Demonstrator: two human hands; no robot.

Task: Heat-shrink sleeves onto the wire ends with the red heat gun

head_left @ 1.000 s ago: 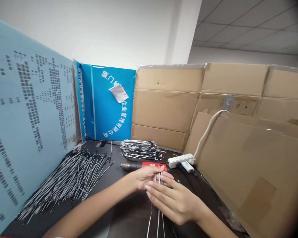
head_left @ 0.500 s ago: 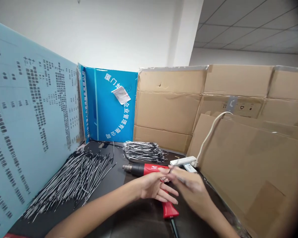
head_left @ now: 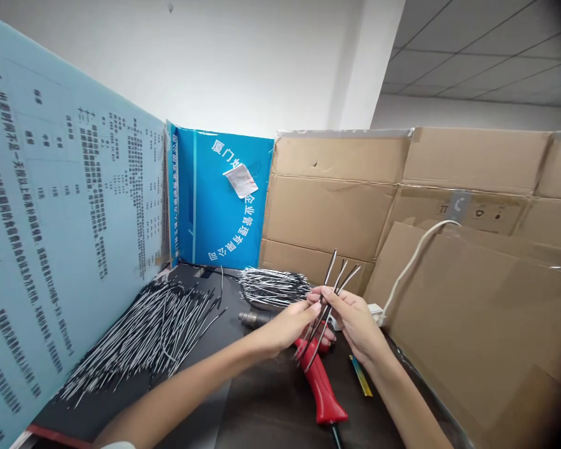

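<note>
A few thin black-and-white wires (head_left: 340, 274) stand slanted between my hands, their upper ends fanned out. My left hand (head_left: 295, 323) pinches them from the left with thumb and fingers. From the right, my right hand (head_left: 353, 315) grips the same wires close beside it. Below and behind the hands lies a red heat gun (head_left: 321, 390), its metal nozzle pointing left and its handle toward me; the hands hide part of its body. A neat bundle of black-and-white wires (head_left: 273, 287) lies just behind the heat gun.
A large loose pile of wires (head_left: 144, 330) spreads over the left of the table. A small yellow-and-blue strip (head_left: 361, 376) lies right of the heat gun. A white power strip (head_left: 376, 312) with a white cable is behind my right hand. Cardboard (head_left: 331, 212) and blue boards (head_left: 219, 206) wall the table.
Both hands have come together and risen slightly, and several wires now show clearly between them. My left hand's spread fingers have closed. The yellow-and-blue strip has come into sight.
</note>
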